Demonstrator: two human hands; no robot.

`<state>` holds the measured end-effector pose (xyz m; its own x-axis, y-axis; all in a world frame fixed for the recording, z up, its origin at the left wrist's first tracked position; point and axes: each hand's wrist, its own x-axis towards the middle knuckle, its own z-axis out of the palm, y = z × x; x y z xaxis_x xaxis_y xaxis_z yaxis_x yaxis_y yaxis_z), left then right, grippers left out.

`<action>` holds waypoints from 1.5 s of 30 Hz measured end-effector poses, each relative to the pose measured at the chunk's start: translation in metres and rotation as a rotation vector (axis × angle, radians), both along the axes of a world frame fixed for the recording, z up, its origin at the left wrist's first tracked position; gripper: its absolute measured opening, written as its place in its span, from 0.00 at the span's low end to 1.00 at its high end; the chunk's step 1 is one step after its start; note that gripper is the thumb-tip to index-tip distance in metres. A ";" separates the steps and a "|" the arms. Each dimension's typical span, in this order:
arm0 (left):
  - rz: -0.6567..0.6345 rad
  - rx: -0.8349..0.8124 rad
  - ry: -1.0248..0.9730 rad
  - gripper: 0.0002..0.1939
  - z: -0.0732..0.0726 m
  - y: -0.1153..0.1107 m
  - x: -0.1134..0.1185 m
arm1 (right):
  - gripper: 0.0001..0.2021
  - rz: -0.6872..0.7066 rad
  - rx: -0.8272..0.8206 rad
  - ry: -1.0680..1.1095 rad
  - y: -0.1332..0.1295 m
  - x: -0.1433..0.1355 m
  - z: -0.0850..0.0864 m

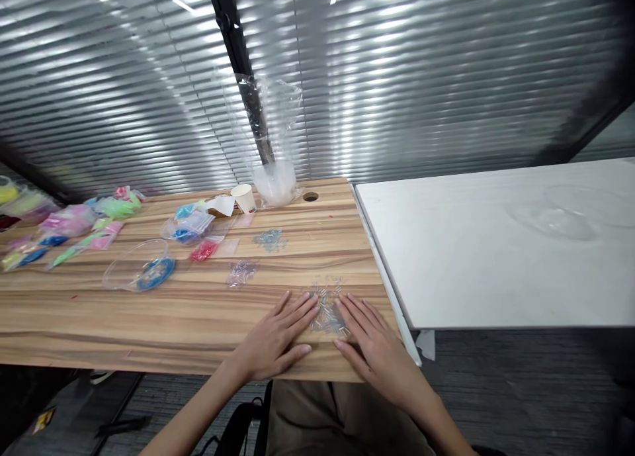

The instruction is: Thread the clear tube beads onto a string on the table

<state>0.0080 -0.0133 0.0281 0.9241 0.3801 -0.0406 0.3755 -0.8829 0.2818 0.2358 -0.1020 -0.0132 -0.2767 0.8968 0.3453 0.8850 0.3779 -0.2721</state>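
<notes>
Both hands lie flat with fingers spread on the wooden worktop [198, 310], the left hand [278, 337] and the right hand [372, 343] on each side of a small heap of clear tube beads [327, 307], holding nothing. It seems the step is gathering these beads together. The next move probably needs a gentle inward sweep, so none roll off the near edge.

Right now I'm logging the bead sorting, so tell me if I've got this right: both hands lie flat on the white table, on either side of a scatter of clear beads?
Not quite. The head view shows the left hand and right hand lying flat on the wooden table, not the white table, which stands to its right. The rest holds: the clear beads lie scattered between the hands.
</notes>
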 end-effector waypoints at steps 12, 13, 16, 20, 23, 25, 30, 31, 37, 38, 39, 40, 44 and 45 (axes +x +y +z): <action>0.016 0.006 -0.044 0.32 -0.001 -0.001 -0.002 | 0.28 -0.004 0.005 -0.011 0.001 0.001 -0.001; 0.016 0.010 -0.046 0.32 -0.002 -0.001 -0.003 | 0.28 -0.003 0.000 -0.014 0.000 0.001 -0.001; 0.025 0.020 -0.044 0.33 -0.002 -0.003 -0.006 | 0.28 -0.013 -0.008 -0.027 0.000 0.001 -0.001; 0.012 0.023 -0.044 0.34 -0.004 -0.005 -0.011 | 0.29 -0.008 0.043 -0.077 -0.001 0.002 -0.004; 0.012 0.034 -0.043 0.35 -0.007 -0.006 -0.012 | 0.31 0.005 0.112 -0.103 0.001 0.004 -0.006; 0.020 0.040 -0.048 0.36 -0.008 -0.006 -0.011 | 0.31 0.010 0.143 -0.110 0.002 0.004 -0.008; 0.020 0.028 -0.032 0.36 -0.009 -0.008 -0.009 | 0.29 0.008 0.094 -0.108 0.001 0.005 -0.009; 0.027 0.030 -0.037 0.35 -0.009 -0.008 -0.009 | 0.29 0.005 0.075 -0.098 0.001 0.004 -0.009; 0.051 0.057 -0.051 0.33 -0.008 -0.009 -0.007 | 0.27 -0.009 0.008 -0.036 -0.001 0.003 -0.007; 0.056 0.061 -0.053 0.32 -0.008 -0.009 -0.007 | 0.27 -0.011 0.003 -0.030 0.000 0.003 -0.006; 0.059 0.065 -0.057 0.32 -0.007 -0.009 -0.006 | 0.26 -0.014 -0.002 -0.022 0.000 0.002 -0.006; 0.063 0.069 -0.061 0.31 -0.007 -0.009 -0.006 | 0.26 -0.018 -0.009 -0.011 0.001 0.002 -0.006; 0.079 0.083 -0.083 0.30 -0.006 -0.010 -0.006 | 0.24 -0.031 -0.035 0.059 0.003 0.002 -0.007; 0.085 0.089 -0.092 0.30 -0.006 -0.011 -0.006 | 0.23 -0.034 -0.038 0.077 0.004 0.002 -0.008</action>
<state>0.0022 -0.0240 0.0218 0.8869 0.4549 0.0803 0.4257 -0.8723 0.2403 0.2375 -0.0984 -0.0207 -0.2199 0.9181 0.3298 0.8728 0.3361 -0.3538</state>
